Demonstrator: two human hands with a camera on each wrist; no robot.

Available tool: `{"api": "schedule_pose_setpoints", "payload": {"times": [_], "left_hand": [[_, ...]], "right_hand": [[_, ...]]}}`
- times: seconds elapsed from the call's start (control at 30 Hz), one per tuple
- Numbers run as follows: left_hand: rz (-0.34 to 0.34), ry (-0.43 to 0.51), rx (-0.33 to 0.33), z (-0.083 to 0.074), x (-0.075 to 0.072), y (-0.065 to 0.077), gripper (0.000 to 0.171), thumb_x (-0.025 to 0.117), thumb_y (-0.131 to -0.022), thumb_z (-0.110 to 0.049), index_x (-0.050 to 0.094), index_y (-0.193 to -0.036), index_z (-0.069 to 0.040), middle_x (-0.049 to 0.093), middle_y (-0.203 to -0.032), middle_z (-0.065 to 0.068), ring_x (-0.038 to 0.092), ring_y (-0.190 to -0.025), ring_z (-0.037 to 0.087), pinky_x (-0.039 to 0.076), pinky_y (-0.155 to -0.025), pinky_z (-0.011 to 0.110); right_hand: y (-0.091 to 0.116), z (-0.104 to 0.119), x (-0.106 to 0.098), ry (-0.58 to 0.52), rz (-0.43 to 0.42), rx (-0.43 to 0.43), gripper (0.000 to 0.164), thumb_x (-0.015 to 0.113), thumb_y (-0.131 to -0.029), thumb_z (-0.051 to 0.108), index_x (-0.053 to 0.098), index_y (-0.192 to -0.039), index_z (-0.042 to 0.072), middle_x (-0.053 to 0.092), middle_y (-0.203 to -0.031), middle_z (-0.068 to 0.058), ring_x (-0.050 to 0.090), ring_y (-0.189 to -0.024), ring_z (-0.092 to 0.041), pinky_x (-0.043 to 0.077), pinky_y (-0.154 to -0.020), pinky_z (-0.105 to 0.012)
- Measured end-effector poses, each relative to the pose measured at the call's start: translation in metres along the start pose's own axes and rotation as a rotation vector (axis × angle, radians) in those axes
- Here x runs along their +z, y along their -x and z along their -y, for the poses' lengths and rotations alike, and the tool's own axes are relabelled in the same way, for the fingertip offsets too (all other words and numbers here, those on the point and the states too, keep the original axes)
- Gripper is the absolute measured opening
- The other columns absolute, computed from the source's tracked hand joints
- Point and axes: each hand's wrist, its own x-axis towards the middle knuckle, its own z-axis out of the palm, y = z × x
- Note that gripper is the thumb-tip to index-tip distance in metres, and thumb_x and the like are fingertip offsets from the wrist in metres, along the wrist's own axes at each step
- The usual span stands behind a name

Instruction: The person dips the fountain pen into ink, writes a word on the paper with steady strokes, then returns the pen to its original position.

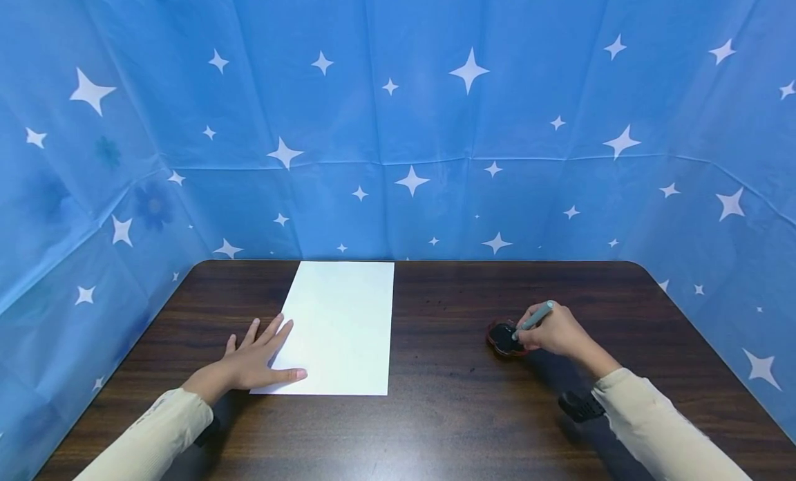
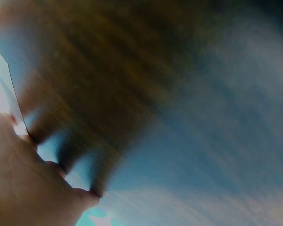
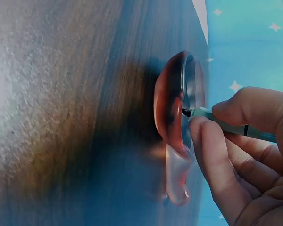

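My left hand [image 1: 251,362] lies with spread fingers at the left edge of a white sheet of paper [image 1: 345,322]; the thumb and some fingertips overlap the sheet. On the right, my right hand [image 1: 557,332] pinches a grey-green brush pen [image 1: 536,315] between thumb and fingers. The pen slants down to a small reddish, see-through dish [image 3: 167,103] with dark ink [image 1: 502,334] in it. In the right wrist view the pen's black tip [image 3: 187,113] is right at the dish's rim. The left wrist view shows the left palm [image 2: 23,174] near the paper's edge.
Both hands work over a dark wood-grain table [image 1: 435,426]. A blue curtain [image 1: 398,121] with white stars hangs behind it and along both sides. Small dark specks [image 1: 469,369] mark the tabletop left of the dish. A black device [image 1: 581,406] is at the right wrist.
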Motion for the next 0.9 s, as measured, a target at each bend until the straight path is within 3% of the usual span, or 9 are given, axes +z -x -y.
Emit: {"api": "schedule_pose_setpoints", "payload": {"times": [0.1, 0.33, 0.5, 0.7, 0.9], "left_hand": [[0.005, 0.003, -0.005, 0.0005, 0.0005, -0.0001, 0.107, 0.060, -0.080, -0.068, 0.009, -0.155, -0.010, -0.003, -0.160, 0.017, -0.010, -0.140, 0.053, -0.009, -0.097, 0.078], [-0.003, -0.004, -0.005, 0.0030, 0.0023, -0.0023, 0.107, 0.059, -0.080, -0.069, 0.009, -0.155, -0.011, -0.003, -0.161, 0.016, -0.010, -0.140, 0.052, -0.010, -0.097, 0.078], [-0.004, -0.007, -0.009, 0.0029, 0.0015, -0.0021, 0.107, 0.059, -0.079, -0.070, 0.009, -0.155, -0.011, -0.003, -0.161, 0.016, -0.010, -0.140, 0.052, -0.011, -0.097, 0.077], [-0.012, -0.012, -0.008, 0.0036, 0.0016, -0.0021, 0.108, 0.059, -0.079, -0.070, 0.010, -0.155, -0.011, -0.002, -0.160, 0.017, -0.010, -0.140, 0.053, -0.011, -0.097, 0.077], [-0.014, -0.016, -0.005, 0.0036, 0.0013, -0.0022, 0.108, 0.059, -0.079, -0.070, 0.010, -0.155, -0.011, -0.002, -0.160, 0.017, -0.010, -0.140, 0.053, -0.010, -0.097, 0.078]], "right_hand": [[0.0009, -0.0002, 0.0032, -0.028, -0.004, -0.003, 0.007, 0.066, -0.085, 0.005, 0.070, -0.087, 0.000, 0.070, -0.071, -0.004, 0.064, -0.061, -0.013, 0.052, -0.056, -0.031], [-0.0026, -0.0013, 0.0074, -0.010, -0.048, -0.037, 0.007, 0.066, -0.086, 0.006, 0.070, -0.087, 0.001, 0.066, -0.064, -0.003, 0.047, -0.051, -0.013, 0.038, -0.049, -0.028], [-0.0020, -0.0001, 0.0024, 0.038, -0.057, -0.020, 0.006, 0.065, -0.084, 0.006, 0.071, -0.084, 0.002, 0.066, -0.064, -0.002, 0.051, -0.052, -0.013, 0.040, -0.050, -0.029], [-0.0002, 0.0004, 0.0025, 0.039, -0.029, -0.050, 0.005, 0.066, -0.084, 0.005, 0.070, -0.084, 0.001, 0.068, -0.065, -0.002, 0.064, -0.058, -0.018, 0.048, -0.052, -0.030], [-0.0014, 0.0056, 0.0039, 0.043, -0.021, -0.047, 0.006, 0.066, -0.085, 0.006, 0.070, -0.085, 0.001, 0.068, -0.067, -0.003, 0.064, -0.058, -0.016, 0.048, -0.051, -0.029]]}}
